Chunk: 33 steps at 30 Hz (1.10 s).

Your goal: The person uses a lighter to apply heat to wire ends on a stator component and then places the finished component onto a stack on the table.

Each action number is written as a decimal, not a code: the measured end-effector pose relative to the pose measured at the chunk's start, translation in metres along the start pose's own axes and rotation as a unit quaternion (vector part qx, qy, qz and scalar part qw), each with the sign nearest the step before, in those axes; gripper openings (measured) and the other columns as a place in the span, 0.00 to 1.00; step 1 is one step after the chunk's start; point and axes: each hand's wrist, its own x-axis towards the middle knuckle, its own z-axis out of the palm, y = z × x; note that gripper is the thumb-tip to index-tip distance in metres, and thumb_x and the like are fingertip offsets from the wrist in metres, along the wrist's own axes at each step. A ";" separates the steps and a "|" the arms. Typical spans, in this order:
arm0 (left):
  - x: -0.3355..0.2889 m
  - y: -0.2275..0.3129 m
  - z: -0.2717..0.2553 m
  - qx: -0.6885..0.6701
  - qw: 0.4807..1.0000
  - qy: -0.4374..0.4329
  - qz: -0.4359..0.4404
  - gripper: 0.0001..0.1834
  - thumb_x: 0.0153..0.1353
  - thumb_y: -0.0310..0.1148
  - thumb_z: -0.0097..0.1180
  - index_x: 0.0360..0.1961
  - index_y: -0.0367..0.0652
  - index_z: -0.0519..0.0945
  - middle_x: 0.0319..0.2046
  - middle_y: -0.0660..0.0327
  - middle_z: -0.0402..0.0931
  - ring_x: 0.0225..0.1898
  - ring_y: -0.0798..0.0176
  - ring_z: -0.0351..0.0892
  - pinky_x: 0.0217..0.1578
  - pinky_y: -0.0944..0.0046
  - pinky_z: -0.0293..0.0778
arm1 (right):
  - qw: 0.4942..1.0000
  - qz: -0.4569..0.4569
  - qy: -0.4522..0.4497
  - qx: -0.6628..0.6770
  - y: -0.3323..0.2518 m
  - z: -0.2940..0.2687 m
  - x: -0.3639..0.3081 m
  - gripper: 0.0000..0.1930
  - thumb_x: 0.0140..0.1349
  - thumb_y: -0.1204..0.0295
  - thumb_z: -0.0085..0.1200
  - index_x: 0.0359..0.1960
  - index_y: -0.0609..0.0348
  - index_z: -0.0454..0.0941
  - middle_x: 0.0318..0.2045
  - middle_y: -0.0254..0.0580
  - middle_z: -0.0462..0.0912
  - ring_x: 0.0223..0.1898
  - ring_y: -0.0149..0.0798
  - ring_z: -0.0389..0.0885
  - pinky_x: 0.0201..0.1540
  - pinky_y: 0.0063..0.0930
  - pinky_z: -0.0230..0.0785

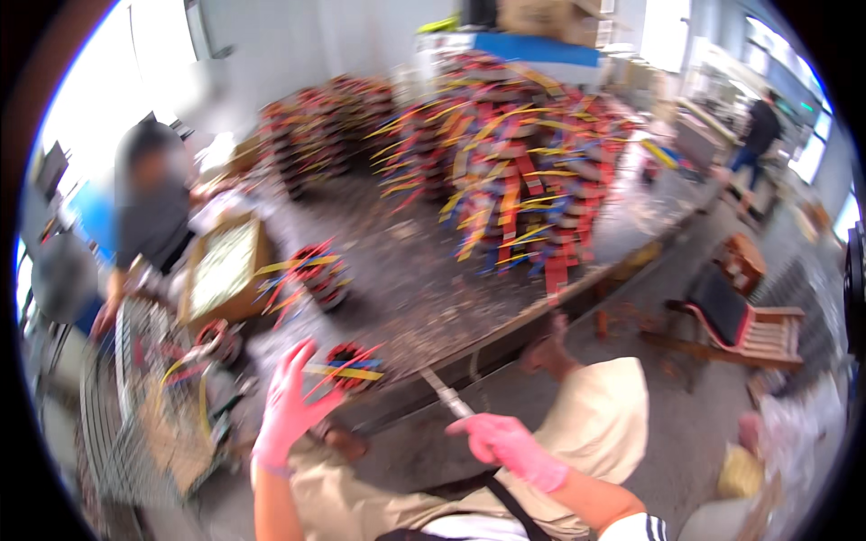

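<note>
My left hand [294, 408], in a pink glove, is raised with its fingers apart, holding nothing I can see. Just beyond its fingertips, at the near edge of the table, sits a motor stator [350, 362] with red windings and yellow, blue and red leads. My right hand [511, 445], also gloved in pink, is closed round a slim, pale, straight tool [444, 391]. The tool points up and left to the table edge; blur hides its exact kind. A short stack of stators [321, 278] stands farther back on the table [406, 257].
Tall stacks of stators [532, 171] with coloured leads fill the table's far side. A cardboard box [227, 270] of pale pieces and a wire rack [135, 424] are left. A person [153, 198] works behind the box. A chair [735, 311] stands right; another person [760, 131] is far back.
</note>
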 end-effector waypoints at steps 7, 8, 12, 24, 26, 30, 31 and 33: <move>-0.002 -0.022 -0.007 0.121 0.987 -0.101 -0.006 0.60 0.32 0.44 0.78 0.69 0.39 0.61 0.65 0.46 0.62 0.67 0.41 0.58 0.67 0.49 0.57 | 0.994 0.088 0.016 -0.069 -0.023 -0.004 -0.009 0.22 0.73 0.56 0.44 0.52 0.62 0.79 0.14 0.24 0.68 0.16 0.19 0.59 0.18 0.16 0.50; 0.001 -0.025 -0.004 0.135 0.984 -0.119 0.010 0.61 0.31 0.44 0.78 0.69 0.39 0.61 0.65 0.47 0.62 0.67 0.42 0.58 0.67 0.48 0.57 | 0.992 0.095 0.014 -0.080 -0.027 -0.007 -0.009 0.22 0.72 0.56 0.44 0.51 0.61 0.79 0.14 0.24 0.68 0.15 0.19 0.59 0.18 0.16 0.50; 0.020 -0.032 0.019 0.141 0.979 -0.142 0.042 0.60 0.30 0.47 0.77 0.67 0.39 0.63 0.65 0.46 0.63 0.67 0.41 0.59 0.67 0.46 0.56 | 0.988 0.111 0.017 -0.103 -0.040 -0.017 -0.006 0.21 0.72 0.56 0.44 0.51 0.62 0.79 0.14 0.24 0.68 0.15 0.19 0.57 0.18 0.17 0.50; 0.032 -0.047 0.039 0.101 0.983 -0.141 0.063 0.52 0.38 0.48 0.74 0.67 0.46 0.65 0.59 0.45 0.67 0.59 0.39 0.68 0.61 0.48 0.65 | 0.991 0.052 0.058 -0.105 -0.019 0.003 0.022 0.23 0.73 0.57 0.44 0.47 0.70 0.77 0.13 0.26 0.68 0.12 0.19 0.59 0.15 0.17 0.47; 0.035 -0.046 0.035 0.071 0.984 -0.145 0.070 0.51 0.39 0.45 0.74 0.67 0.48 0.66 0.61 0.45 0.65 0.60 0.39 0.67 0.61 0.48 0.64 | 0.993 0.021 0.084 -0.076 -0.016 0.006 0.019 0.23 0.73 0.57 0.44 0.47 0.71 0.77 0.13 0.26 0.68 0.13 0.19 0.59 0.16 0.16 0.46; 0.022 -0.046 0.030 0.073 0.984 -0.145 0.072 0.47 0.39 0.41 0.73 0.65 0.55 0.70 0.65 0.44 0.62 0.62 0.39 0.65 0.63 0.45 0.62 | 0.988 0.083 0.098 -0.081 -0.029 0.017 0.025 0.21 0.74 0.60 0.44 0.49 0.69 0.77 0.14 0.25 0.67 0.16 0.19 0.58 0.19 0.16 0.47; 0.023 -0.047 0.030 0.096 0.980 -0.152 0.080 0.46 0.39 0.41 0.73 0.65 0.56 0.70 0.65 0.45 0.61 0.63 0.39 0.65 0.63 0.45 0.62 | 0.989 0.084 0.095 -0.070 -0.029 0.014 0.024 0.21 0.74 0.60 0.44 0.49 0.69 0.77 0.14 0.25 0.67 0.16 0.19 0.58 0.19 0.16 0.47; 0.027 -0.043 0.041 0.106 0.978 -0.161 0.084 0.45 0.40 0.40 0.72 0.65 0.59 0.70 0.65 0.46 0.61 0.63 0.39 0.64 0.64 0.45 0.61 | 0.991 0.088 0.084 -0.050 -0.028 0.007 0.017 0.21 0.74 0.60 0.44 0.50 0.68 0.77 0.14 0.25 0.67 0.16 0.19 0.58 0.20 0.16 0.47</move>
